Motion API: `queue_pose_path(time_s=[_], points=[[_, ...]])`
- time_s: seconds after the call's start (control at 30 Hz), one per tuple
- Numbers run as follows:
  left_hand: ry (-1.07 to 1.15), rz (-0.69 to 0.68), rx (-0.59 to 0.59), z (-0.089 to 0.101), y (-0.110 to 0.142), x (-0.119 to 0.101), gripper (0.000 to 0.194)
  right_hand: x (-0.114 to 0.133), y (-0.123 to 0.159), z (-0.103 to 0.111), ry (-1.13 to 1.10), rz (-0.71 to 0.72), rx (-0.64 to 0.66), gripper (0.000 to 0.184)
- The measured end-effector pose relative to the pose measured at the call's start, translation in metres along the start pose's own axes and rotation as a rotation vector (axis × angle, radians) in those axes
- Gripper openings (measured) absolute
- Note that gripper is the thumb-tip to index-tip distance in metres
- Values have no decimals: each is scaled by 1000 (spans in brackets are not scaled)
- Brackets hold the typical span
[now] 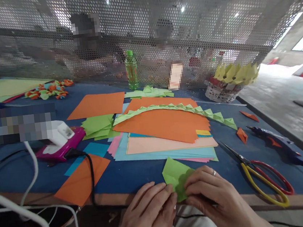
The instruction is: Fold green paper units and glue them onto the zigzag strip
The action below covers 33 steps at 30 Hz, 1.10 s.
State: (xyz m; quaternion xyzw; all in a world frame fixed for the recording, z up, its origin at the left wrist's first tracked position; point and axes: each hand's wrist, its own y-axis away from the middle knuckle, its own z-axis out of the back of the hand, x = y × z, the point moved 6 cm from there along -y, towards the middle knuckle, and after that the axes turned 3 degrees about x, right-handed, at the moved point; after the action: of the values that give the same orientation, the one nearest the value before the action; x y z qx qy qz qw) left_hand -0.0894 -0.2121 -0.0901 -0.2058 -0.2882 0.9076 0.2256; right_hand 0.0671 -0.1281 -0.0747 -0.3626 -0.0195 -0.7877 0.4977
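Note:
Both my hands hold a small folded piece of green paper (176,176) at the table's near edge. My left hand (149,215) pinches its lower left side with fingers curled together. My right hand (218,197), a ring on one finger, presses its fingertips on the paper's right side. Just beyond lies a stack of coloured paper sheets (168,140), orange on top, with a long curved chain of folded green pieces (175,109) across it.
Scissors with red and yellow handles (263,181) and a blue glue gun (277,143) lie to the right. Loose orange sheets (82,179), a pink device (59,146) and white cables (37,214) sit left. A green bottle (131,70) and mesh screen (158,29) stand behind.

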Motion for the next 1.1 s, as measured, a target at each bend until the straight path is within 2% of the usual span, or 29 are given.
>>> queue_pose_path(time_s=[0.2,0.53,0.87,1.1], points=[[-29,-9,20,1,0,0,28,-1,-5,0,-19,-64,-33,10],[-12,-39,79,9,-5,4,32,-7,-6,-6,72,-203,-112,12],[7,25,-77,11,-8,2,24,-8,-9,-12,137,-251,-162,12],[8,33,-92,11,-10,3,22,-3,-12,-10,168,-218,-213,14]])
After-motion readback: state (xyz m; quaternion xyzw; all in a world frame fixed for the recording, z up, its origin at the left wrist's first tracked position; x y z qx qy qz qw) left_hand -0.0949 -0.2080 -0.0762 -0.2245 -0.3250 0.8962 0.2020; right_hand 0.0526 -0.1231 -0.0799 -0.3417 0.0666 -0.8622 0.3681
